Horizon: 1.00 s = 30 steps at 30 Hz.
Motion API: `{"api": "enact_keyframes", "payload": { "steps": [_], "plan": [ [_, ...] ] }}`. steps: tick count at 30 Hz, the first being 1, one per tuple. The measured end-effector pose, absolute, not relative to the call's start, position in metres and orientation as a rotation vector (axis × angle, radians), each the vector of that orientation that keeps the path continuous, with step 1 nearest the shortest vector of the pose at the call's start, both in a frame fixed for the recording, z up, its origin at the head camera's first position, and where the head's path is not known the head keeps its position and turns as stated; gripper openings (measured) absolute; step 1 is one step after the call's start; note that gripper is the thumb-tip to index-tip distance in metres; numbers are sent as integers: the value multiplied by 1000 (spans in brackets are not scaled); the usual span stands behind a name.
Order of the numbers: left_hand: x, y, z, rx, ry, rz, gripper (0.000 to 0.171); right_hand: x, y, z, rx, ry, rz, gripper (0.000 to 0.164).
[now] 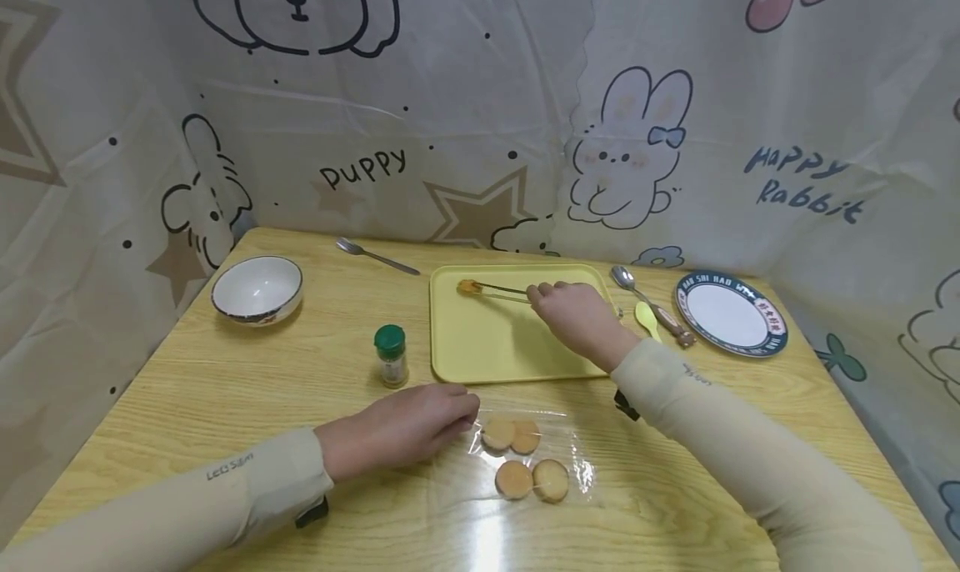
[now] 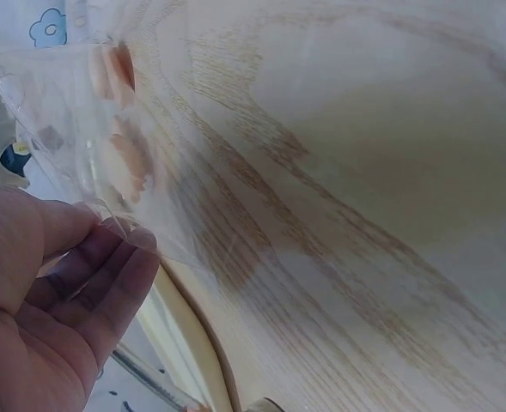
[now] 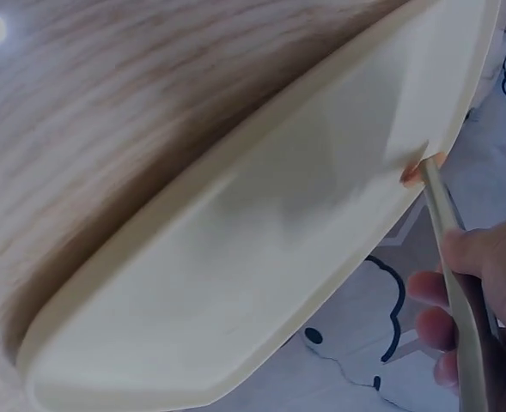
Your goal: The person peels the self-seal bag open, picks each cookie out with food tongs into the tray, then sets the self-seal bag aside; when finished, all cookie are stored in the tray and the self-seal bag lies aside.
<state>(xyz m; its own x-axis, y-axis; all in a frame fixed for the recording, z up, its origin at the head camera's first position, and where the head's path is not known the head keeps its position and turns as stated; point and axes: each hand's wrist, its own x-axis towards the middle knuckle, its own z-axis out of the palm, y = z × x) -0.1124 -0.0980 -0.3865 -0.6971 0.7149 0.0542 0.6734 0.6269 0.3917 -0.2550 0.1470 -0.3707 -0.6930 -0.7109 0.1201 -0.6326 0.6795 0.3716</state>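
Observation:
My right hand (image 1: 573, 318) grips metal tongs (image 1: 501, 288) above the yellow tray (image 1: 487, 347). At the tongs' tips is a round orange-brown biscuit (image 1: 469, 287), at the tray's far left part; the right wrist view shows it close to the tray surface, and I cannot tell whether it touches. Near the table's front, my left hand (image 1: 408, 426) pinches the edge of a clear plastic bag (image 2: 72, 163) between thumb and fingers. Several round biscuits (image 1: 513, 479) lie in the bag, in two overlapping or touching pairs.
A green-capped shaker jar (image 1: 392, 359) stands left of the tray. Further left are a white bowl (image 1: 257, 293) and a fork (image 1: 378, 258). To the tray's right lie a metal spoon (image 1: 637, 293), a small yellow-green spoon (image 1: 647, 318) and a dark-rimmed plate (image 1: 731, 313). Printed cloth hangs behind.

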Motion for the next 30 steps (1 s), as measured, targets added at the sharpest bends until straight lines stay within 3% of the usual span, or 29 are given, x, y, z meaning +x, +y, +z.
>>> {"api": "enact_keyframes", "payload": {
  "steps": [18, 22, 30],
  "plan": [
    [-114, -100, -391, 1194, 2736, 597, 12, -252, 150, -356, 1051, -2770, -276, 26],
    [-114, -99, -392, 1217, 2742, 584, 11, -248, 169, -342, 1111, -2855, -64, 26],
    [-114, -97, -391, 1173, 2765, 536, 12, -215, 239, -310, 1147, -3085, 426, 40]
  ]
}}
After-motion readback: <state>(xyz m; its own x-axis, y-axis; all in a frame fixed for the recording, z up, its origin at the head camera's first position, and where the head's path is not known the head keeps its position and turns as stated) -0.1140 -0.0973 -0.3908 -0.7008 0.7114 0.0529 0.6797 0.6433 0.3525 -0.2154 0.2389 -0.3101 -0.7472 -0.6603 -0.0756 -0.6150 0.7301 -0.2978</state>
